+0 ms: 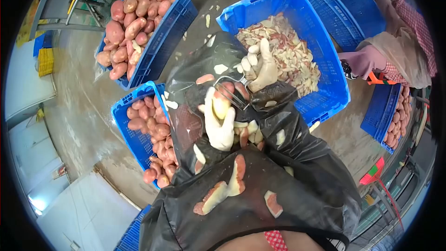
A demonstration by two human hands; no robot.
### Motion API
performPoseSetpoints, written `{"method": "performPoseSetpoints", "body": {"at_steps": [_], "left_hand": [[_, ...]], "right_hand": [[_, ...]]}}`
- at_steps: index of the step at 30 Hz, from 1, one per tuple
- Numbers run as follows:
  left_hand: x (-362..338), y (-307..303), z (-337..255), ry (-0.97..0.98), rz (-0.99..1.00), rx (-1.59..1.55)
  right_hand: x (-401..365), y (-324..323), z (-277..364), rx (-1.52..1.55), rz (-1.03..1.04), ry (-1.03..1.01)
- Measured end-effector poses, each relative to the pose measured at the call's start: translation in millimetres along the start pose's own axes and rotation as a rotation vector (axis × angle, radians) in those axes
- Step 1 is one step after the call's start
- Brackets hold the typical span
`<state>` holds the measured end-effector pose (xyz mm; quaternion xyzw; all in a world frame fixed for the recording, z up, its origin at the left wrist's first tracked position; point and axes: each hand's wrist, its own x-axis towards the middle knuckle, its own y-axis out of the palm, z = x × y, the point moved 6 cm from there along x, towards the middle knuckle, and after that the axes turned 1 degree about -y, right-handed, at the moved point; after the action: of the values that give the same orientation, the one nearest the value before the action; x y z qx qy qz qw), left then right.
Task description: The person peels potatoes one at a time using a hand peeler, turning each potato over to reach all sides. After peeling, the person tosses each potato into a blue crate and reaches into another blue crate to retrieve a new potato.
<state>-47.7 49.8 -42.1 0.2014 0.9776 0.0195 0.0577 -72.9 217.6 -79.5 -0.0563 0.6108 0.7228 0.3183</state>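
Potato (222, 105), partly peeled, sits gripped in the gloved left hand (219, 124) above a black apron (260, 190) strewn with peel. The right hand (260, 68) is closed around a metal peeler (233, 82) resting against the potato. Just beyond, a blue crate (333, 92) holds peelings, and another crate (173, 32) of unpeeled potatoes stands to the left

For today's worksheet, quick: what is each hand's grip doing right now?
Left hand: closed on a potato.
Right hand: closed on a peeler.
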Motion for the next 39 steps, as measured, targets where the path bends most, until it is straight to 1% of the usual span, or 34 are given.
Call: {"method": "performPoseSetpoints", "body": {"at_steps": [1,2,3,4,5,6,7,8,9,11,12,13,14,15,16,17,19,20,21,23,24,25,27,28,29,31,32,33,35,36,37,39], "left_hand": [[-6.4,-5.6,8.7,-0.074,0.044,0.057],[-5.8,-9.7,2.0,-0.194,0.112,0.279],[3.6,-10.9,0.3,-0.289,0.185,0.49],[8.1,-16.9,16.1,-0.223,0.124,0.444],[11.0,-18.1,24.0,-0.222,0.123,0.441],[14.3,-13.4,27.8,-0.136,0.227,0.611],[14.8,-8.4,31.8,-0.046,0.334,0.781],[16.4,-1.5,7.5,0.057,0.236,0.975],[19.8,-0.6,-4.8,0.063,0.239,0.976],[23.3,-0.5,1.3,-0.359,0.325,0.321],[24.5,1.6,-2.6,-0.206,0.318,0.305],[23.1,2.7,3.2,-0.269,0.34,0.07],[22.5,5.4,3.8,-0.28,0.344,0.068],[18.3,5.7,6.8,-0.396,0.334,-0.009],[18.0,6.8,7.5,-0.49,0.317,-0.089],[20.1,6.8,-0.7,-0.477,0.315,-0.087],[18.6,9.3,-9.6,-0.655,0.231,-0.5],[14.9,6.5,2.8,-0.677,0.201,-0.559],[11.2,5.5,8.8,-0.686,0.196,-0.561],[8.9,7.0,15.4,-0.751,0.269,-0.662],[1.0,0.1,18.4,-0.977,0.282,-0.798],[3.5,0.1,23.5,-0.967,0.287,-0.794],[3.9,0.4,33.2,-0.789,0.192,-0.924],[5.9,8.0,18.7,-0.737,0.314,-0.961],[7.6,9.0,16.2,-0.734,0.323,-0.956],[8.6,3.2,16.6,-0.781,0.179,-1.018],[10.5,8.4,7.2,-0.802,0.116,-1.098],[2.8,8.0,16.3,-0.808,0.102,-1.099],[-2.8,-8.0,40.8,-0.661,-0.081,-1.018],[2.9,5.6,8.8,-0.606,0.088,-0.851],[0.4,1.7,5.7,-0.619,0.091,-0.844],[-1.7,4.8,-9.0,-0.66,0.387,-0.64]], "right_hand": [[-8.1,4.5,-2.4,-0.111,0.012,-0.014],[-10.9,7.8,-6.8,-0.088,-0.001,0.033],[-13.0,12.3,-8.9,-0.081,0.035,0.027],[-16.9,18.7,-11.8,-0.12,0.064,0.056],[-22.6,25.6,-14.1,-0.158,0.09,0.082],[-19.4,24.9,-11.8,-0.16,0.092,0.076],[-11.4,20.9,-3.9,-0.294,0.067,0.006],[-3.3,16.4,4.0,-0.424,0.038,-0.063],[13.1,9.9,16.3,-0.35,-0.03,-0.099],[29.4,-7.5,37.4,-0.138,-0.098,-0.059],[7.4,15.3,36.7,-0.255,0.105,-0.179],[-0.3,-3.2,1.2,0.246,0.041,0.14],[7.7,-10.7,-3.0,-0.119,0.037,0.006],[5.0,-0.1,-2.0,-0.478,0.022,-0.123],[4.6,7.7,19.2,-0.532,-0.086,-0.24],[22.2,-3.9,31.9,-0.2,-0.166,-0.257],[8.8,18.9,33.5,0.126,0.474,-0.11],[-19.5,28.7,16.5,0.01,0.157,-0.038],[-24.2,36.3,2.8,-0.228,0.129,-0.074],[13.8,2.8,24.7,-0.122,-0.209,-0.147],[24.2,1.8,43.4,-0.141,-0.147,-0.274],[14.7,4.6,42.3,0.006,0.166,-0.194],[-25.3,31.3,1.7,0.189,0.388,0.026],[-13.8,18.1,6.3,-0.055,0.058,-0.107],[0.3,8.7,21.1,-0.299,-0.259,-0.242],[14.7,5.5,48.1,-0.086,-0.139,-0.226],[9.8,18.0,44.8,0.114,0.367,-0.156],[-7.2,24.2,31.7,0.238,0.361,-0.001],[-28.4,39.5,1.8,0.183,0.377,0.077],[-32.1,42.9,-2.2,-0.014,0.189,0.022],[-18.8,29.0,-15.4,0.102,0.174,0.136],[-19.1,31.4,-21.9,0.106,0.205,0.207]]}}
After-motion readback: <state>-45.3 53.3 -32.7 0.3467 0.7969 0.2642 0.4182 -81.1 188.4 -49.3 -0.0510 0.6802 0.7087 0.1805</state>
